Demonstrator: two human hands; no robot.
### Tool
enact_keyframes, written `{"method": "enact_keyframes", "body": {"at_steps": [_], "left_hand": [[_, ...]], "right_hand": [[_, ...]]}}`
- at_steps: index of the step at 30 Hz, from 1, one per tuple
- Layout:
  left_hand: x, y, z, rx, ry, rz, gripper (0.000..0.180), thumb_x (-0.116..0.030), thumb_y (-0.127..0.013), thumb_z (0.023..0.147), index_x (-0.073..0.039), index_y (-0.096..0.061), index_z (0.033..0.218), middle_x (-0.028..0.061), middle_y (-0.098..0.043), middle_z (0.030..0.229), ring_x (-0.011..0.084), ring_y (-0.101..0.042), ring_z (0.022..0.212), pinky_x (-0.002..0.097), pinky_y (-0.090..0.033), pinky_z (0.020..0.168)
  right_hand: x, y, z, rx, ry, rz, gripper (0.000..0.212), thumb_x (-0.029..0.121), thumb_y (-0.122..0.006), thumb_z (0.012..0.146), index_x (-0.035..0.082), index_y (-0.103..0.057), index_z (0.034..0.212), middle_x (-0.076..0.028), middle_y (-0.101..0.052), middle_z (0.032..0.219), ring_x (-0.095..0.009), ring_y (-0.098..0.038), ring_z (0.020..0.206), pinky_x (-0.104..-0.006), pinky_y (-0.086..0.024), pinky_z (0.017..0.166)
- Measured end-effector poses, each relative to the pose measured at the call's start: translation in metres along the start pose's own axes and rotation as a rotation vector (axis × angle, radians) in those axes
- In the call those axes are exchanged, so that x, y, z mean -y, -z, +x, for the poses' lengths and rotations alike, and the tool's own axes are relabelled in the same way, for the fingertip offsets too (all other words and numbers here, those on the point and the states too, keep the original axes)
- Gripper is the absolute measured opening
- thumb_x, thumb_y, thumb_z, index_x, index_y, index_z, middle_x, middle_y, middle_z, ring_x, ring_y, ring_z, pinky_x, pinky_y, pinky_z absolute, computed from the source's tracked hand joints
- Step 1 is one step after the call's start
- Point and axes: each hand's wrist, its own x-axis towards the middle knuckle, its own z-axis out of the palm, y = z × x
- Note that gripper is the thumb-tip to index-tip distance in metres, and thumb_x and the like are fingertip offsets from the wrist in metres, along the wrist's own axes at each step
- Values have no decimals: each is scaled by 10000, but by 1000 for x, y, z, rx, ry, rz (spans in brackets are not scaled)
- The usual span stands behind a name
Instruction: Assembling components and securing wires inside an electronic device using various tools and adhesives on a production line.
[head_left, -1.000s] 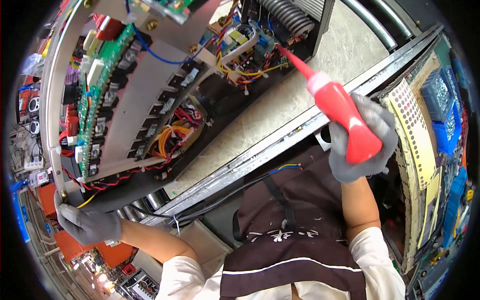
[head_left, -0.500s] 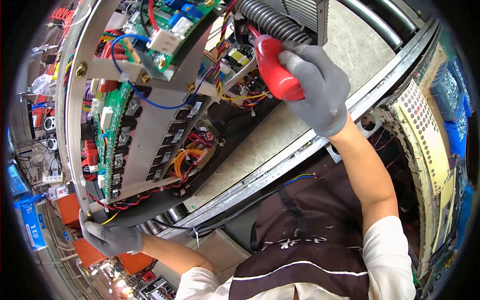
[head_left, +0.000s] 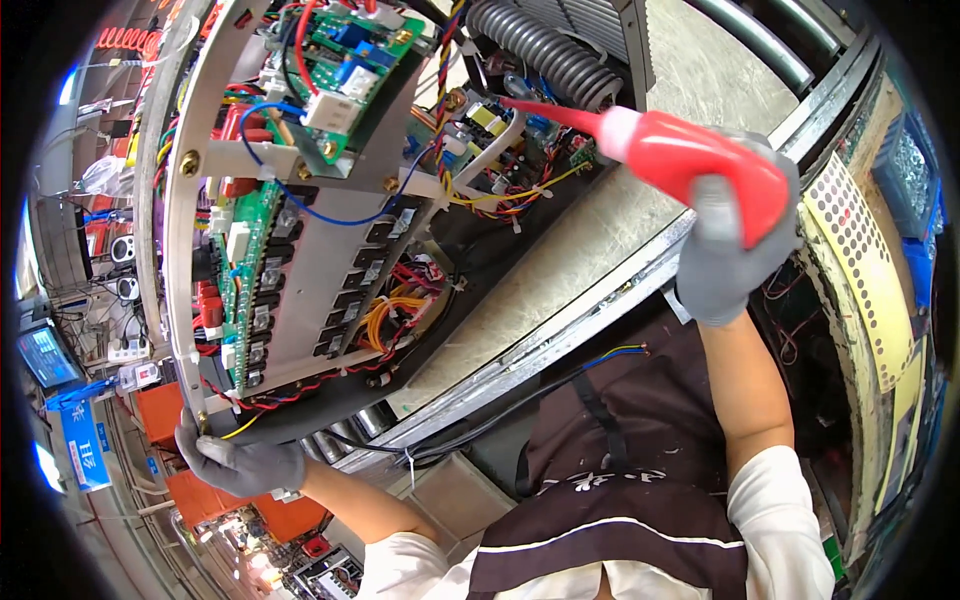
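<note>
My right hand point(head_left: 735, 235), in a grey glove, is wrapped around a red squeeze bottle point(head_left: 690, 160) with a long, thin red nozzle. The nozzle points left, and its tip is over the wires and small parts inside an open electrical unit. At the lower left corner of this unit, my gloved left hand point(head_left: 240, 465) grips the metal frame point(head_left: 180, 330). Green circuit boards point(head_left: 255, 260), a blue wire point(head_left: 330, 214) and a bundle of orange wires point(head_left: 375, 325) fill the unit. Near the nozzle lies a ribbed grey coil point(head_left: 545, 55).
The unit rests on a metal-edged bench point(head_left: 540, 290) with rollers point(head_left: 745, 45) at the far right. Blue bins of small screws point(head_left: 905, 170) and a dotted yellow sheet point(head_left: 860, 270) are to the right. A black cable point(head_left: 480, 425) runs along the bench's near edge.
My right hand has drawn the red bottle back to the right and tilted it nearly level, bringing its long nozzle into view. The left hand stays at the frame corner; the view has shifted slightly.
</note>
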Motion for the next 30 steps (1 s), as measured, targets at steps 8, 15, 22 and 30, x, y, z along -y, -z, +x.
{"method": "enact_keyframes", "body": {"at_steps": [8,15,22,30], "left_hand": [[-14,33,51,681,83,252,321,-242,-459,946,32,-623,979,125,-627,949,217,-544,910,353,-425,827],[0,22,68,799,-4,204,385,-312,-550,927,-4,-491,703,57,-425,588,143,-399,529,287,-337,493],[11,-4,95,889,59,183,447,-375,-532,944,-12,-466,693,-2,-369,583,74,-336,555,258,-283,484],[83,-66,153,1013,205,174,489,-482,-496,929,-59,-497,685,-48,-364,575,52,-324,531,246,-243,476]], "right_hand": [[-7,-6,46,167,-547,625,455,355,-516,916,-40,-532,1141,-166,-593,1122,-266,-553,1079,-393,-354,1023],[-14,1,50,342,-658,509,475,355,-597,861,-8,-504,1153,-109,-595,1010,-201,-584,972,-339,-424,932],[-11,-16,72,486,-684,571,464,326,-604,857,-1,-512,1172,-96,-597,1024,-190,-582,980,-335,-425,928],[4,-72,122,588,-520,599,336,278,-513,923,7,-580,1110,-59,-639,1014,-133,-592,975,-289,-420,915]]}}
